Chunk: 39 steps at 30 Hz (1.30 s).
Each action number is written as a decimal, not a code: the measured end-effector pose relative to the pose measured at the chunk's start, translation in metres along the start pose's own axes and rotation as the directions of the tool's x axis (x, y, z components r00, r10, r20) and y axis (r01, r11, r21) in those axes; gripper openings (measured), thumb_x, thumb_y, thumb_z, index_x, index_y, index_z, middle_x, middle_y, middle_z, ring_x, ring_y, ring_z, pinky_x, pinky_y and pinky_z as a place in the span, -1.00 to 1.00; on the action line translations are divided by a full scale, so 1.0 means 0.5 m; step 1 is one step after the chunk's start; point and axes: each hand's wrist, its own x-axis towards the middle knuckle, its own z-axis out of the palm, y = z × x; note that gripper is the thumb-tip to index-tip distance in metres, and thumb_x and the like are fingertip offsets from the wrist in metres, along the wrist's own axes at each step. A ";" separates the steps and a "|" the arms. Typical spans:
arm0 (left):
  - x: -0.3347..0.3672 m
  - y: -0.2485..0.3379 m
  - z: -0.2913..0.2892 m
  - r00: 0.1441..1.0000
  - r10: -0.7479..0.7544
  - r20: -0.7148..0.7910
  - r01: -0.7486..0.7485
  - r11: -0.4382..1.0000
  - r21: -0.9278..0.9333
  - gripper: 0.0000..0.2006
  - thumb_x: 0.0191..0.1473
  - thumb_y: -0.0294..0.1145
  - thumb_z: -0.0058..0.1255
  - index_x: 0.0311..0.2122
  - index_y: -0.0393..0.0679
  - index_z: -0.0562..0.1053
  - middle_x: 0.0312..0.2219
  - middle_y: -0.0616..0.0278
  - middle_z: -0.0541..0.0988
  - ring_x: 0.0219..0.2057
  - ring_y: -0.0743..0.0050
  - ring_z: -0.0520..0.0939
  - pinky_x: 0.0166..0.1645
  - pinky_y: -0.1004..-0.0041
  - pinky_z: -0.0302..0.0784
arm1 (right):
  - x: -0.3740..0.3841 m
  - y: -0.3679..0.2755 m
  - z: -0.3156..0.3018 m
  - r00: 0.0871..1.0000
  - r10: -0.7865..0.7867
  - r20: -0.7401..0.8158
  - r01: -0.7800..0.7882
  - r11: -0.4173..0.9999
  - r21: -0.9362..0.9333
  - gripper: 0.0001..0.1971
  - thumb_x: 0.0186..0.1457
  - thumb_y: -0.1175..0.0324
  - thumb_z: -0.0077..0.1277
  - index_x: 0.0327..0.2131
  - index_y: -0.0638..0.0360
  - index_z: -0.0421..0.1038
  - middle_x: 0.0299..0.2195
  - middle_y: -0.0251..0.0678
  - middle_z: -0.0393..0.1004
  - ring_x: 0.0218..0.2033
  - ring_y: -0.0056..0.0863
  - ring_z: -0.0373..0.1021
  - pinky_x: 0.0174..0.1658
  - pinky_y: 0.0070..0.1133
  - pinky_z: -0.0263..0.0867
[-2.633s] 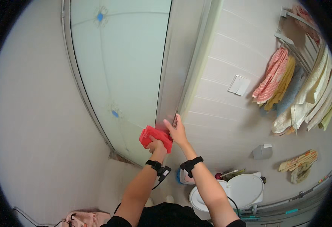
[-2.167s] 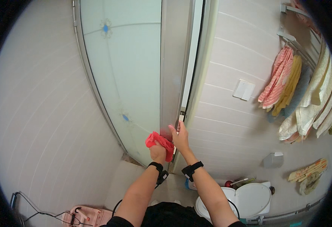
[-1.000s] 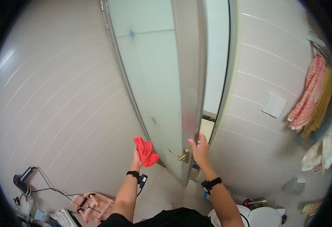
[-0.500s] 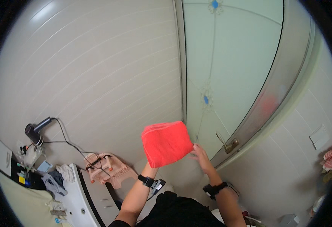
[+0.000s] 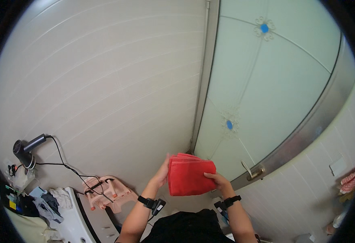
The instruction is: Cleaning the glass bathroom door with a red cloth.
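A folded red towel (image 5: 191, 177) is held up in front of my body, its stacked layers showing along the top edge. My right hand (image 5: 221, 181) grips its right side, thumb lying across the front and the other fingers hidden behind. Against the left edge of the towel is my left hand (image 5: 161, 173), with fingers stretched upward and slightly blurred at the tips. Both wrists wear black straps with small devices.
A frosted glass door (image 5: 266, 81) with a metal handle (image 5: 252, 172) stands ahead right. On the left wall hangs a hair dryer (image 5: 25, 152), its cord trailing over a folded pink plastic stool (image 5: 110, 192). Clothes (image 5: 50, 204) lie by a white washbasin (image 5: 70, 222).
The towel has moved down and to the right in the picture. My left hand has come from beneath it to its left edge, and my right thumb now lies over its front.
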 end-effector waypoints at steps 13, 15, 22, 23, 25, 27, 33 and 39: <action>-0.090 0.097 -0.099 0.914 0.360 -0.187 -0.309 0.916 0.254 -0.60 0.04 -0.29 0.06 -0.02 -0.19 0.35 -0.15 0.26 0.49 -0.14 0.55 0.46 -0.01 0.46 0.34 | 0.300 0.056 0.047 0.931 0.237 0.277 -0.284 0.948 0.142 -0.21 -0.26 0.06 0.27 0.06 0.18 0.20 0.01 -0.19 0.31 0.01 -0.28 0.26 0.07 -0.28 0.19; -0.109 0.111 -0.114 0.864 0.401 -0.306 -0.334 0.909 0.249 -0.60 0.03 -0.27 0.07 -0.04 -0.21 0.35 -0.17 0.26 0.49 -0.16 0.56 0.46 -0.03 0.46 0.35 | 0.365 0.044 0.095 0.839 0.248 0.485 -0.358 0.922 0.148 -0.22 -0.24 0.06 0.26 0.06 0.17 0.21 0.02 -0.20 0.31 0.02 -0.28 0.26 0.09 -0.28 0.17; -0.232 0.103 -0.218 0.392 0.411 -0.823 -0.056 0.904 0.425 -0.53 0.06 0.01 -0.04 -0.23 -0.31 0.45 -0.43 0.16 0.57 -0.38 0.52 0.56 -0.24 0.51 0.46 | 0.483 -0.043 0.361 0.604 0.410 0.684 -0.334 0.909 -0.250 -0.44 -0.03 0.23 0.14 0.03 0.23 0.22 0.00 -0.25 0.33 0.00 -0.40 0.29 0.04 -0.39 0.23; -0.245 0.087 -0.216 0.335 0.269 -0.903 0.019 0.956 0.292 -0.49 0.06 0.06 -0.09 -0.27 -0.32 0.46 -0.45 0.13 0.57 -0.41 0.48 0.57 -0.25 0.51 0.46 | 0.487 -0.036 0.368 0.581 0.433 0.689 -0.350 0.897 -0.269 -0.44 -0.03 0.23 0.14 0.03 0.23 0.22 0.00 -0.25 0.33 0.00 -0.40 0.29 0.04 -0.39 0.23; -0.271 0.020 -0.232 0.262 0.115 -0.958 0.095 0.985 0.144 -0.44 0.07 0.13 -0.19 -0.33 -0.32 0.44 -0.47 0.09 0.56 -0.43 0.39 0.57 -0.27 0.47 0.45 | 0.492 -0.019 0.379 0.483 0.547 0.684 -0.437 0.827 -0.354 -0.45 0.03 0.26 0.08 0.07 0.21 0.17 0.00 -0.23 0.32 0.00 -0.38 0.28 0.05 -0.36 0.22; -0.274 -0.043 -0.253 0.213 0.244 -0.946 0.208 0.935 0.287 -0.47 0.08 0.10 -0.18 -0.31 -0.30 0.44 -0.47 0.11 0.55 -0.41 0.41 0.57 -0.27 0.46 0.45 | 0.482 -0.012 0.377 0.483 0.590 0.647 -0.424 0.804 -0.417 -0.45 0.04 0.23 0.07 0.07 0.21 0.16 0.01 -0.24 0.31 0.00 -0.38 0.28 0.05 -0.37 0.23; -0.228 -0.026 -0.255 0.509 0.270 -0.818 0.067 0.934 0.350 -0.64 0.06 -0.12 -0.05 -0.22 -0.25 0.41 -0.37 0.11 0.56 -0.39 0.32 0.57 -0.26 0.40 0.43 | 0.414 0.015 0.271 0.656 0.584 0.479 -0.388 0.805 -0.449 -0.43 0.07 0.22 0.03 0.10 0.21 0.11 0.03 -0.22 0.27 0.00 -0.39 0.27 0.04 -0.39 0.24; -0.025 -0.052 -0.205 0.771 0.379 -0.512 -0.029 0.824 0.566 -0.65 0.07 -0.13 -0.05 -0.20 -0.23 0.41 -0.35 0.11 0.55 -0.36 0.29 0.57 -0.24 0.39 0.44 | 0.231 0.024 0.105 0.951 0.286 0.121 -0.215 0.887 -0.408 -0.45 0.08 0.21 0.03 0.10 0.17 0.12 0.03 -0.23 0.27 0.00 -0.39 0.27 0.02 -0.42 0.25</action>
